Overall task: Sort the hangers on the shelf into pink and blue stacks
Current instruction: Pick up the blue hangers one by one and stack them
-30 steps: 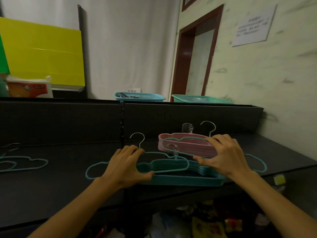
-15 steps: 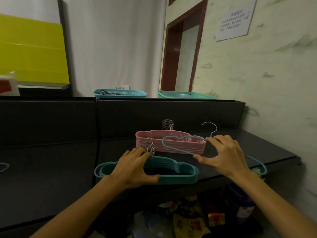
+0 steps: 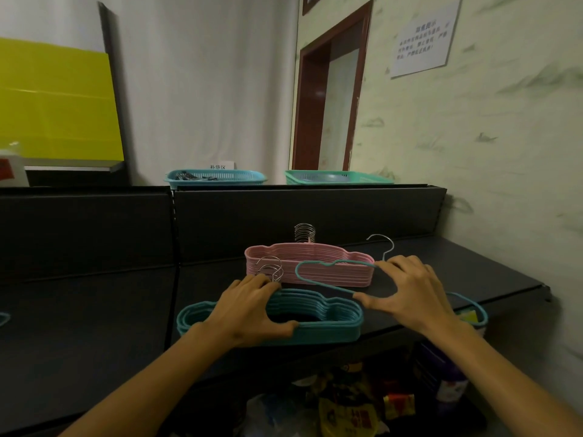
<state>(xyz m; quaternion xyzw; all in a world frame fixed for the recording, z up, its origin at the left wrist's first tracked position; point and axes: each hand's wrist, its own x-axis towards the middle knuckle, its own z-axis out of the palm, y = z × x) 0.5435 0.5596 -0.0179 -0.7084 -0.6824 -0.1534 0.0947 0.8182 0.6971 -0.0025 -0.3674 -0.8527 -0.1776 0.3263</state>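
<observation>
Left hand (image 3: 249, 305) grips the blue stack (image 3: 328, 316) at the black shelf's (image 3: 94, 326) front edge; right hand (image 3: 410, 291) pinches a single blue hanger (image 3: 318, 280), apparently lifted, before the pink stack (image 3: 310, 263) behind.

The dark shelf (image 3: 110, 326) holds a blue stack (image 3: 328, 320) of hangers near its front edge, under the left grip (image 3: 249, 310). A pink stack (image 3: 315, 269) lies just behind it, beyond both grips. One more blue hanger (image 3: 3, 318) peeks in at the far left, well apart from the left grip.
</observation>
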